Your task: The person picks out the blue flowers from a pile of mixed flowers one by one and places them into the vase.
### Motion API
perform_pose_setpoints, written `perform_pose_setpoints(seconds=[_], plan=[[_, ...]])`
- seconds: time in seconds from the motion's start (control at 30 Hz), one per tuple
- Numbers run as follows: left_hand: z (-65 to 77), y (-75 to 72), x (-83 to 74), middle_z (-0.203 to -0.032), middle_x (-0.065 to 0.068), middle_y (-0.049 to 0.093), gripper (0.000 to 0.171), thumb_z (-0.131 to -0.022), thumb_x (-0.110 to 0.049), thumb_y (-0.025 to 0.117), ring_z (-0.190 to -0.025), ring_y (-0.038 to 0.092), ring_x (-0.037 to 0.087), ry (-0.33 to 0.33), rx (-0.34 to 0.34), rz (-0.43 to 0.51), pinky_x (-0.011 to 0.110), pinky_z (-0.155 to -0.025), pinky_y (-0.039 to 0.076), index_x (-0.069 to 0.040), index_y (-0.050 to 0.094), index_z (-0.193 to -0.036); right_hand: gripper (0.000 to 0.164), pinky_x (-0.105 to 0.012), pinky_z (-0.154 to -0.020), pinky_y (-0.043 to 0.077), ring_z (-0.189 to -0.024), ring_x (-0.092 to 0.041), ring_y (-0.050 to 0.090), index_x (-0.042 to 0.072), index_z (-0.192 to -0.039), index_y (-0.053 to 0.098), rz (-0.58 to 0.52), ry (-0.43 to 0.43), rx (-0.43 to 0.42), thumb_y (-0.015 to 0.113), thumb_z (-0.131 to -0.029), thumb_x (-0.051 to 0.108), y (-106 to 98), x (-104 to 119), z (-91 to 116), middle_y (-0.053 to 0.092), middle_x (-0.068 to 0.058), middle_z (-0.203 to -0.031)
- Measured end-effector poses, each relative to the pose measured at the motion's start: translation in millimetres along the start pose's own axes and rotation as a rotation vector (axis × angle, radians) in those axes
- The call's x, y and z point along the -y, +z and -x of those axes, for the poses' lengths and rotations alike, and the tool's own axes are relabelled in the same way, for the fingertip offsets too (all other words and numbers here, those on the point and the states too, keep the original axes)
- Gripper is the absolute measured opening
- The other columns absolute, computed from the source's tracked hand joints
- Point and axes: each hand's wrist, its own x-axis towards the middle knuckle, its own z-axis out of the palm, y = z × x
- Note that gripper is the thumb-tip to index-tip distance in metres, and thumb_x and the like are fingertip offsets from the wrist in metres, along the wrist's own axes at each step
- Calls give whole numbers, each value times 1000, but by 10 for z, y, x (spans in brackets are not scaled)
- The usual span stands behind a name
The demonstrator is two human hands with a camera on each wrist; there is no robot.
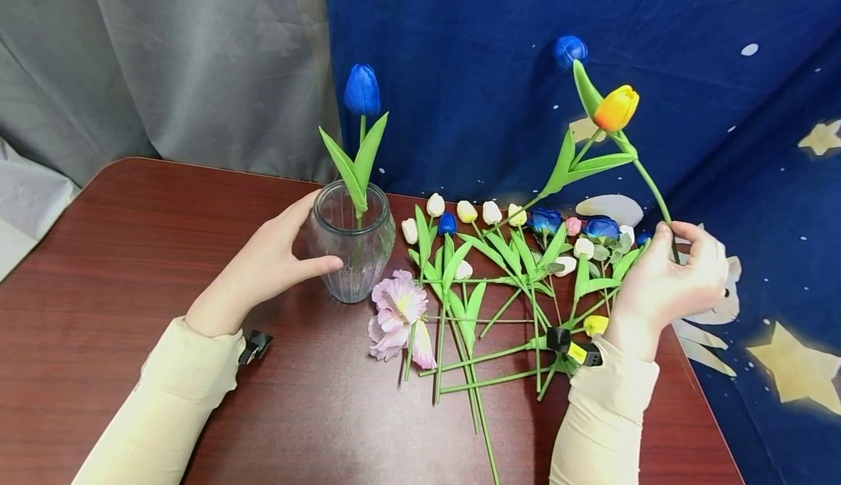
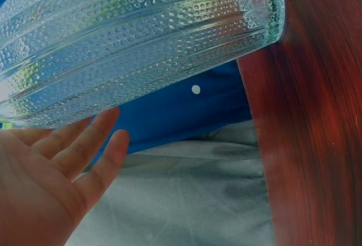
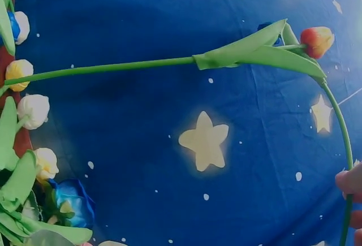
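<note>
A ribbed clear glass vase (image 1: 358,273) stands on the table with one blue tulip (image 1: 362,90) upright in it. My left hand (image 1: 279,251) is at the vase's left side, thumb across the front. Its relaxed fingers (image 2: 102,138) lie along the glass in the left wrist view. My right hand (image 1: 677,273) pinches a green stem (image 1: 650,182) that leads up to another blue tulip (image 1: 570,52). An orange-yellow tulip (image 1: 617,109) crosses that flower's leaves, its own long stem slanting down to the pile.
Right of the vase lies a pile of artificial flowers: white tulips (image 1: 491,212), a yellow tulip (image 1: 596,325), blue roses (image 1: 602,228) and a pink-lilac flower (image 1: 399,306), their stems crossing. A starry blue curtain (image 1: 460,69) and a grey curtain (image 1: 210,69) hang behind the table (image 1: 131,266).
</note>
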Motion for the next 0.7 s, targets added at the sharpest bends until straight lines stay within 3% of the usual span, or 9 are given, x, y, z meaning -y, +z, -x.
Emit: perform_pose_setpoints(seconds=[0.23, 0.33, 0.47, 0.7], plan=[[-1, -4, -4, -146, 3, 39, 91, -77, -36, 81, -133, 36, 25, -6, 4, -2, 53, -106, 30, -18, 30, -150, 11, -21, -83, 37, -83, -1, 55, 16, -85, 77, 6, 18, 11, 73, -85, 26, -29, -29, -45, 67, 9, -87], [-1, -9, -10, -147, 4, 39, 91, -77, -36, 81, -133, 36, 25, -9, 6, -1, 53, -106, 30, -18, 30, -150, 17, -22, -80, 38, -80, -3, 54, 12, -84, 77, 21, -6, 51, 72, -86, 28, -22, -28, -39, 68, 4, -84], [-2, -11, -16, -147, 4, 39, 91, -77, -37, 81, -133, 36, 25, -16, 10, 2, 54, -106, 30, -18, 30, -151, 21, -23, -87, 37, -76, -7, 54, 7, -83, 76, -2, -48, 98, 71, -87, 27, -9, -15, -21, 67, -5, -80], [0, -11, -18, -147, 3, 39, 91, -77, -37, 80, -134, 35, 25, -27, 14, 2, 54, -106, 30, -18, 30, -151, 21, -23, -88, 37, -74, -5, 53, 6, -83, 75, -39, -53, 111, 72, -86, 27, -12, -2, -7, 68, -6, -80]])
